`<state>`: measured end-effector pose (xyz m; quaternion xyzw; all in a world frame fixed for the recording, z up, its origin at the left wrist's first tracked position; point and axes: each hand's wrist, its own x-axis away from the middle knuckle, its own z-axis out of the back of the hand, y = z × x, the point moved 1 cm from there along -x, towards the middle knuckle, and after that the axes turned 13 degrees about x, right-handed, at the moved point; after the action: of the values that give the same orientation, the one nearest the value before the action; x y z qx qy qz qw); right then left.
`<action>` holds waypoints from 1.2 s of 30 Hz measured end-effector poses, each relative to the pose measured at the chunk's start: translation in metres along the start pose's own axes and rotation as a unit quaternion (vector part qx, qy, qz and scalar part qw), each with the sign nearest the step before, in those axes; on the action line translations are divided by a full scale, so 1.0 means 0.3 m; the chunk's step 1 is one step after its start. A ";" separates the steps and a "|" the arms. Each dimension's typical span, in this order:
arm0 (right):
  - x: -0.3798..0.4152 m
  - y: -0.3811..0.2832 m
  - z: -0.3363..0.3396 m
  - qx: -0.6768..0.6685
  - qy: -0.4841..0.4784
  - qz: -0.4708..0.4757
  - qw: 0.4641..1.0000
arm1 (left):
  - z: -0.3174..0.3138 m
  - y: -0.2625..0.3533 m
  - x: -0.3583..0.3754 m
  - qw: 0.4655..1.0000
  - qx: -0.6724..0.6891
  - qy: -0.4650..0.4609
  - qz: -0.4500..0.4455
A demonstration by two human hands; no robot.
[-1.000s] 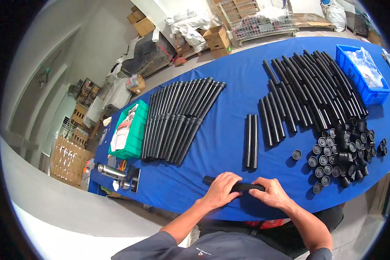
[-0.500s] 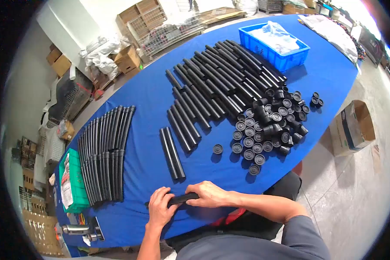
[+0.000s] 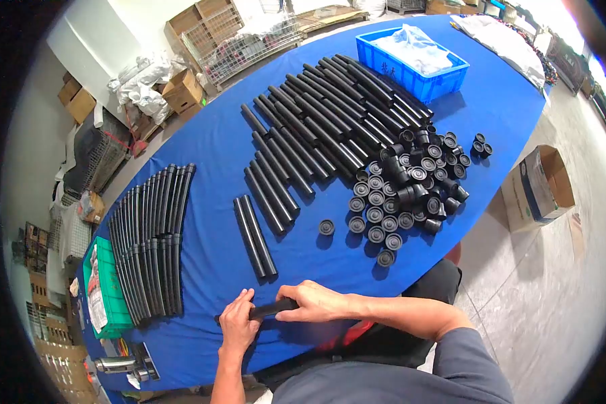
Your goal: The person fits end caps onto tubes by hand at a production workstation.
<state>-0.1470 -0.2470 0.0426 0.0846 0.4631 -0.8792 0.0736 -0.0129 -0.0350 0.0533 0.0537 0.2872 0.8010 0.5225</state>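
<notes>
Close to my body, a black tube lies crosswise between my two hands, just above the blue tablecloth. My left hand is closed around its left part, with a short tip showing past the fingers. The right end sits inside my right hand, whose fingers wrap round it and hide that end. Just beyond my hands, two black tubes rest side by side. A single round black cap lies to the right of that pair.
Many loose black tubes cover the far middle of the blue table. Black caps are heaped to their right. Capped tubes lie in rows at left, beside a green crate. A blue crate stands at the back.
The whole view has shifted slightly, so the table's contents appear further left. Both hands keep hold of the black tube, with little visible change in their grip.
</notes>
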 end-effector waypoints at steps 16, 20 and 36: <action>-0.005 0.014 -0.034 0.012 0.070 0.051 0.996 | -0.008 -0.013 0.001 1.000 0.004 0.005 0.023; -0.003 -0.001 -0.010 0.054 0.059 0.047 0.996 | -0.012 -0.024 0.001 1.000 0.006 0.008 0.011; 0.003 -0.011 -0.008 0.153 0.043 0.060 0.985 | 0.019 -0.002 -0.012 1.000 0.020 -0.013 0.015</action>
<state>-0.1484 -0.2433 0.0438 0.1600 0.3199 -0.9293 0.0922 -0.0088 -0.0356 0.0584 0.0791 0.2955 0.8019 0.5133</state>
